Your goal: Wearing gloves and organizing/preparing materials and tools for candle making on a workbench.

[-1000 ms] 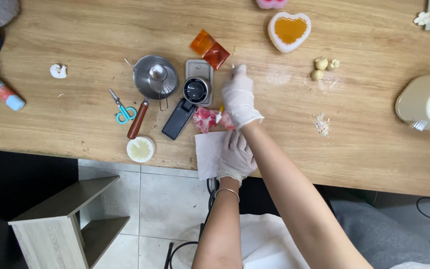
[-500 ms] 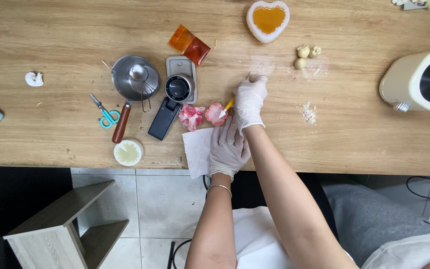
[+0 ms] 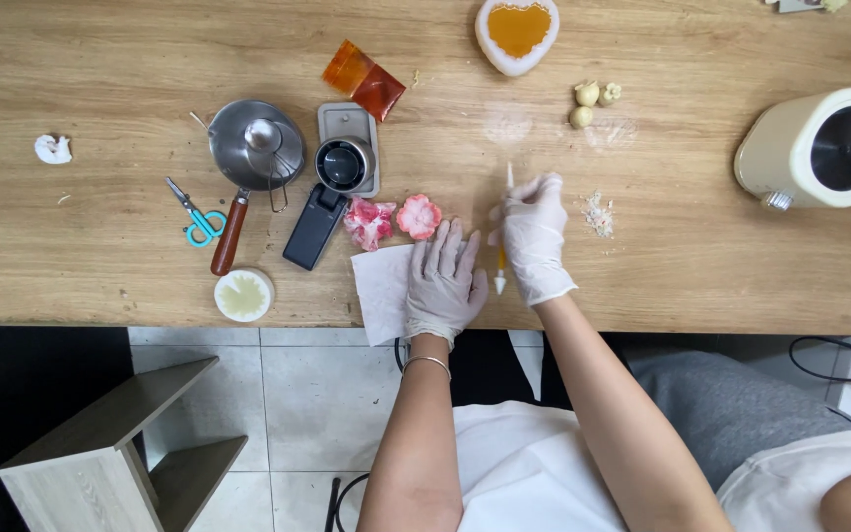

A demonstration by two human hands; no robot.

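Two gloved hands were over the table (image 3: 100, 59). The right hand (image 3: 532, 234) was closed around a thin tool (image 3: 503, 258). The left hand (image 3: 443, 279) lay flat, fingers spread, on white paper (image 3: 380, 286), just below a pink flower (image 3: 418, 216).

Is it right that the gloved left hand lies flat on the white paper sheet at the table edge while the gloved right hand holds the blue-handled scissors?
Not quite. The head view shows the right hand holding a thin yellow-and-white tool, not the scissors, which lie untouched further left. The left hand does lie flat on the white paper sheet.
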